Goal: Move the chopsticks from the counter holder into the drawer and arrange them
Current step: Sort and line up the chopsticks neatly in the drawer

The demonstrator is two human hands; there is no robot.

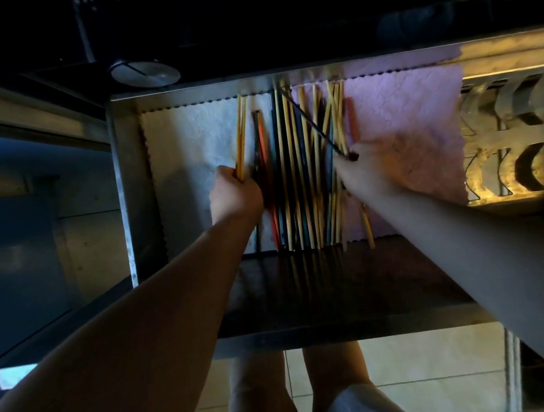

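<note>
An open metal drawer (pixel 122 187) holds a spread of chopsticks (pixel 297 170), mostly pale wooden ones with some dark, blue and red ones, lying lengthwise on a white liner. My left hand (pixel 234 192) is closed around a pair of yellow wooden chopsticks (pixel 241 132) at the left of the pile, pointing to the drawer's back. My right hand (pixel 365 170) pinches a dark chopstick (pixel 309 122) that slants across the wooden ones. The counter holder is not in view.
A white paper liner (pixel 188 147) covers the drawer floor on the left, a pink one (pixel 412 126) on the right. A slotted metal rack (pixel 504 150) sits at the drawer's right end. A round metal knob (pixel 145 72) lies above. My legs and a tiled floor show below.
</note>
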